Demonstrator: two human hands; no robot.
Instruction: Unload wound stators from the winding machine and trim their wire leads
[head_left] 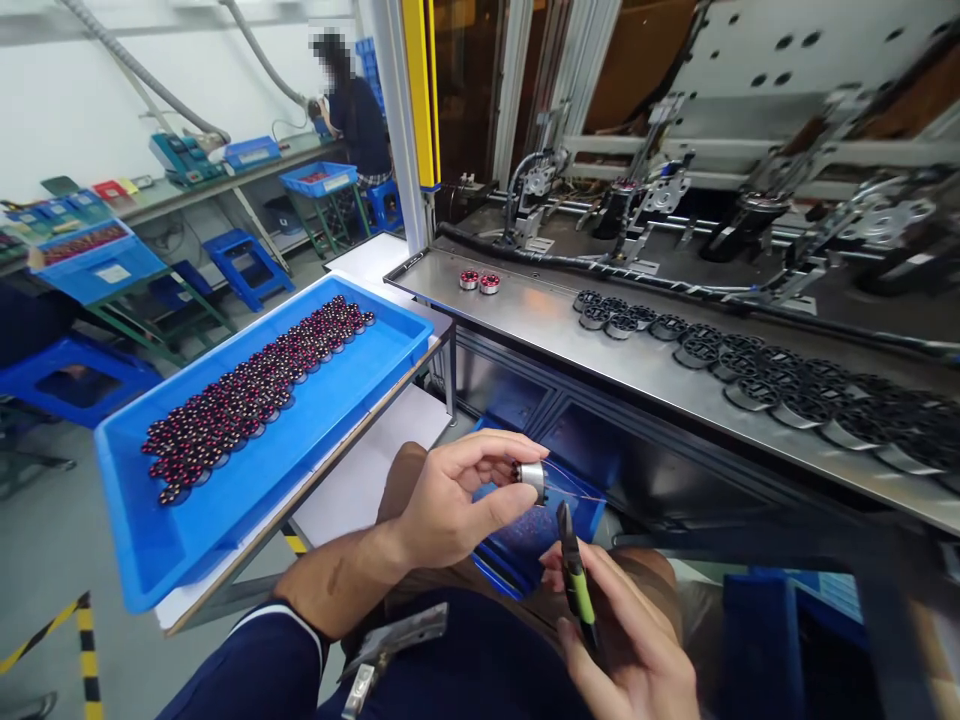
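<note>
Between the thumb and fingers of my left hand [457, 498] is a small round silver motor part [532, 480], with thin wires trailing off to its right. My right hand [626, 635] grips cutting pliers [574, 575] with green and black handles. Their dark tips point up, just below and right of the motor part, apart from it. Beneath both hands, at lap height, a blue bin [510, 550] is partly hidden.
A blue tray [337, 400] with rows of similar parts stands at left. On the metal ledge [525, 320] are two red-topped parts [480, 282] and several black-topped rings [754, 390]. Machinery stands behind. A person [360, 125] is at a far bench.
</note>
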